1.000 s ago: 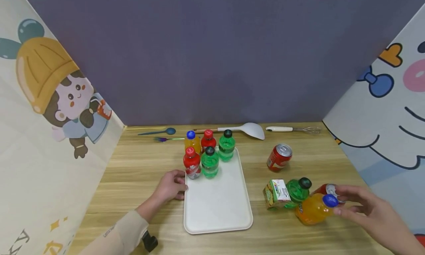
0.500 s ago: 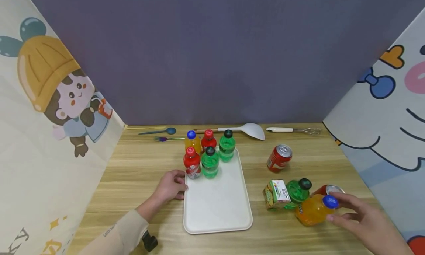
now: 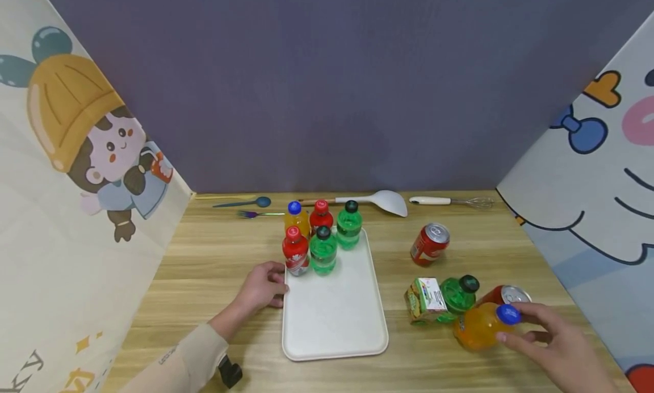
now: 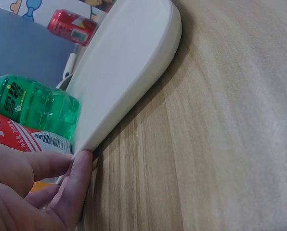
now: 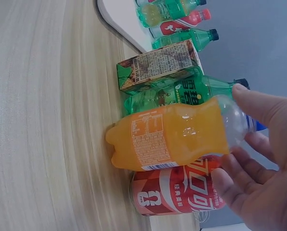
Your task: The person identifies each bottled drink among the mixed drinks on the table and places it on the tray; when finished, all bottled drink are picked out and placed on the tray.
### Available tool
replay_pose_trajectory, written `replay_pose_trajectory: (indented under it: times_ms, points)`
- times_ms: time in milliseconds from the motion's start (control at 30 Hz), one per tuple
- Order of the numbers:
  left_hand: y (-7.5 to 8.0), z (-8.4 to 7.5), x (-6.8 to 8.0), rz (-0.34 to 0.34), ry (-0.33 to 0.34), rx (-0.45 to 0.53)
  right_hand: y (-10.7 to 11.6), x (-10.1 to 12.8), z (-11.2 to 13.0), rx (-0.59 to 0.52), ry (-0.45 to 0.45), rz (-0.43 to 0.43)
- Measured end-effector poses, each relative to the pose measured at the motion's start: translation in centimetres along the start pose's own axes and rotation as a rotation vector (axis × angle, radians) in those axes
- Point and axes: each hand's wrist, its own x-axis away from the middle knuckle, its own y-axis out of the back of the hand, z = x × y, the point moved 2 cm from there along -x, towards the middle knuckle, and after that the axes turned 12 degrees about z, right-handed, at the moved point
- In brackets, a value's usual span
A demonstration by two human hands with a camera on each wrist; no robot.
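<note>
My left hand (image 3: 263, 286) pinches the left edge of a white tray (image 3: 352, 325) between thumb and fingers. Two red bottles (image 3: 296, 256), two green soda bottles (image 3: 323, 254) and an orange soda bottle (image 3: 294, 217) are grouped at the tray's far end. On the right, my right hand (image 3: 554, 345) holds another orange soda bottle (image 5: 182, 130) by the neck, thumb on one side, index finger on the other. The blue cap is partly covered by the hand. Close beside this bottle are a green bottle (image 3: 456, 299), a drink carton (image 3: 425, 300) and a red cola can (image 5: 177, 190).
Another red can (image 3: 430, 244) stands farther back, right of the tray. Along the back wall lie a blue spoon (image 3: 260, 201), a fork (image 3: 250, 214), a white turner (image 3: 389, 201) and a whisk (image 3: 477, 201). Printed side walls border the wooden table (image 3: 214, 251).
My right hand has moved left and closed in on the orange bottle's neck; that bottle has shifted slightly toward me. My left hand and the tray have stayed put.
</note>
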Motion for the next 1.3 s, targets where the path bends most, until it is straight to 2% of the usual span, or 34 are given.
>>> replay_pose_trajectory:
  times_ms: [333, 533, 967, 1167, 1300]
  points:
    - [0.0, 0.3, -0.2, -0.001, -0.008, -0.007, -0.9, 0.0, -0.3, -0.081, -0.010, 0.032]
    - [0.0, 0.1, -0.1, 0.002, -0.003, -0.008, -1.5, 0.3, -0.3, -0.100, 0.034, 0.043]
    - [0.0, 0.1, -0.1, 0.000, -0.013, -0.004, -2.5, 0.7, -0.2, -0.057, 0.076, -0.090]
    - [0.0, 0.2, -0.2, 0.003, -0.009, 0.014, -3.1, 0.8, 0.2, -0.049, 0.164, -0.139]
    - [0.0, 0.2, -0.2, 0.001, -0.003, 0.013, -3.1, 0.9, 0.4, -0.027, 0.218, -0.141]
